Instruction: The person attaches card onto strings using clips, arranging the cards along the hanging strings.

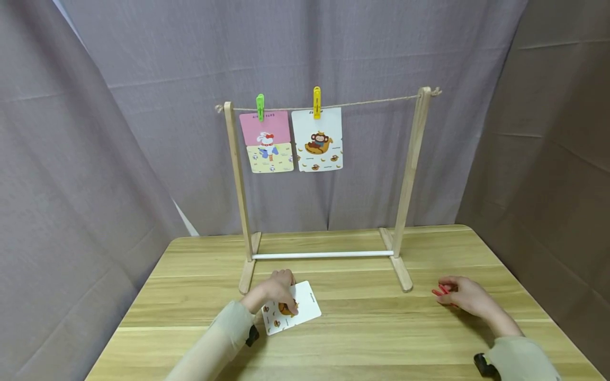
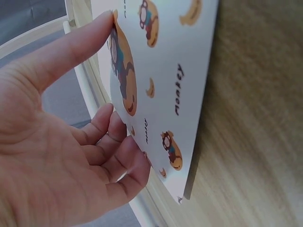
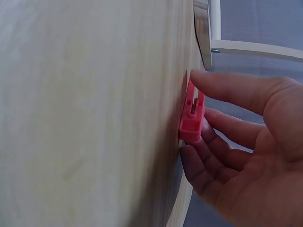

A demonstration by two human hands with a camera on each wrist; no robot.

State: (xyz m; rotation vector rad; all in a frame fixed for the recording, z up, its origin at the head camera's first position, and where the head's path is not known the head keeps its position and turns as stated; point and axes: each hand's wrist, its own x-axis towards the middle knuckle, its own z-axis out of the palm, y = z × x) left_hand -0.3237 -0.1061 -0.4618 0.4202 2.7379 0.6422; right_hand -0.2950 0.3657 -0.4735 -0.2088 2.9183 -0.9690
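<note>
My left hand [image 1: 278, 291] holds a white card [image 1: 307, 301] low over the near middle of the table. In the left wrist view the thumb lies on the card's printed face [image 2: 161, 85], which shows monkeys and bananas, while curled fingers meet its edge; the fingertips are partly hidden. Toward the table's right side, my right hand [image 1: 469, 297] grips a red clothespin [image 3: 191, 125] between thumb and fingers, close to the tabletop. A pink and yellow card [image 1: 267, 140] hangs from a green clothespin [image 1: 260, 107], and another monkey card [image 1: 317, 153] from a yellow clothespin [image 1: 316, 103].
Behind the hands stands a wooden frame [image 1: 410, 164] with a string [image 1: 376, 100] across its top and a white bar [image 1: 324, 255] near its feet. Grey curtains [image 1: 167, 106] surround the wood-grained table [image 1: 348, 344] at the back and sides.
</note>
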